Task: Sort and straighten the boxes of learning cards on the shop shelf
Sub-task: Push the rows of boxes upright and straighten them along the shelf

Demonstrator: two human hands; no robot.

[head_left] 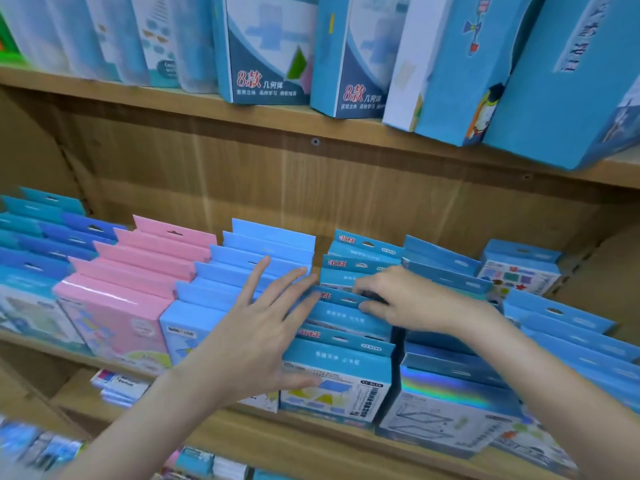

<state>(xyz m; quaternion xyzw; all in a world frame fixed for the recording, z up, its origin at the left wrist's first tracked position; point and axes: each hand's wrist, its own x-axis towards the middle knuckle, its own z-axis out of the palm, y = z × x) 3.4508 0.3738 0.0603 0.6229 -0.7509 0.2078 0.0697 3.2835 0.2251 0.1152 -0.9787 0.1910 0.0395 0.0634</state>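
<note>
The right hand [401, 299] curls its fingers over the hang-tab of a blue card box [341, 311], the 3rd back in its row, gripping the top edge. The left hand [256, 327] is spread wide with straight fingers, its fingertips touching the left side of that same box and its palm lying over the front of the row. Just left of the left hand stands a row of light-blue boxes [242, 268], packed tight against the gripped row with no gap between them. Beyond that row sits a row of pink boxes [138, 271], then darker blue ones [52, 237]. Just right of the right hand, a row fronted by a box with a rainbow foil band [446, 407] stands close, and further blue boxes [568, 327] lie beyond. Above both hands, bare wooden back panel [277, 174] leaves open room up to the upper shelf [194, 103], where tall blue and white boxes [270, 50] stand. The wooden shelf [311, 434] edge runs below the wrists.
</note>
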